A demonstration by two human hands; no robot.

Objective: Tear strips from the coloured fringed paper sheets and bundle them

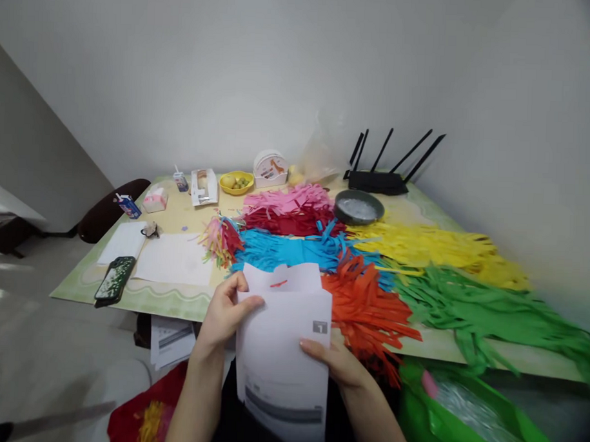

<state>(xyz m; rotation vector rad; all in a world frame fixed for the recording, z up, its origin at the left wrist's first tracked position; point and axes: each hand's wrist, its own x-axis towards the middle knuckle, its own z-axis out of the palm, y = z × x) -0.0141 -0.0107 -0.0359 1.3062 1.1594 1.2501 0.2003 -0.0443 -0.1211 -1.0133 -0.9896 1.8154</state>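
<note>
Printed sheets of paper [281,343] are held upright in front of me, over my lap at the table's front edge. The front sheet bears a small grey "1" box and a dark band low down. A red mark shows on the sheet behind, whose curved top edge rises above it. My left hand [230,312] pinches the upper left edge, thumb in front. My right hand [336,358] grips the right side, with its other fingers hidden behind. Just beyond the paper lie blue strips [294,250] and orange-red strips [364,301].
On the table [176,294] lie a phone [115,279], white papers [172,258], pink strips [296,196], yellow strips [434,248] and green strips [495,312]. A dark bowl [358,207], a router [378,182] and a fruit dish [236,183] stand behind. A green bag [414,406] sits at lower right.
</note>
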